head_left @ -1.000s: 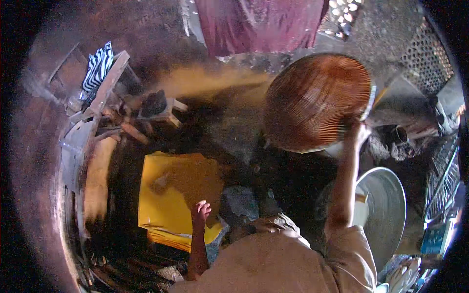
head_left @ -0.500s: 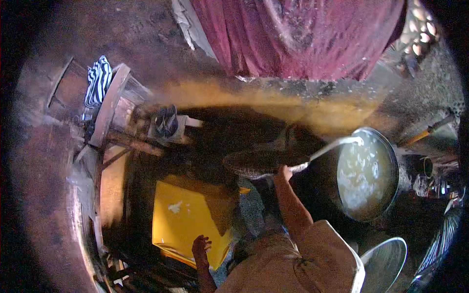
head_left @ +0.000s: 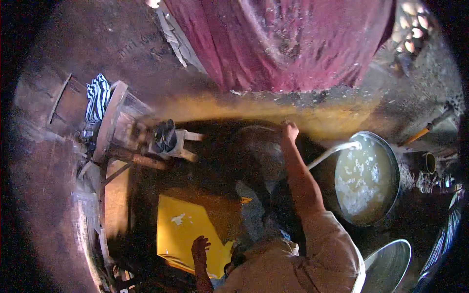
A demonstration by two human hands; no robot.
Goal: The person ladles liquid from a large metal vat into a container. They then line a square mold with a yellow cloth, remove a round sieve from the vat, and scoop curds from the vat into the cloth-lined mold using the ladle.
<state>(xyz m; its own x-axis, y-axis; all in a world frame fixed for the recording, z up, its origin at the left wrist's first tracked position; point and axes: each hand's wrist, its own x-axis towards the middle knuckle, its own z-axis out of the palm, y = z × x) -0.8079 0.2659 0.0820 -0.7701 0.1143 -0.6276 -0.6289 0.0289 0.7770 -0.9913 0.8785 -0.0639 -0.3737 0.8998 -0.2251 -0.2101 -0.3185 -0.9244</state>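
My right hand [head_left: 289, 131] reaches forward with its fingers closed at the edge of a wide, dark, round disc [head_left: 259, 139], like a tray or lid. Shadow and blur hide most of its surface. My left hand [head_left: 200, 248] holds nothing, fingers apart and slightly bent, in front of a yellow sheet-covered surface [head_left: 183, 229]. Right of my right arm stands a large round pot [head_left: 364, 185] of cloudy liquid with white patches. A long pale handle [head_left: 330, 152] slants out over its left rim.
A red-purple cloth [head_left: 293, 44] hangs at the far side. On the left are a small wooden stool [head_left: 183, 146] with dark sandals [head_left: 166, 136], a wooden frame [head_left: 111, 117] and a striped cloth [head_left: 98, 97]. A round metal basin [head_left: 391, 266] sits at lower right.
My right hand has moved forward and up with the round disc, away from the pale handle. The disc now shows a broader face. My left hand stays nearly where it was.
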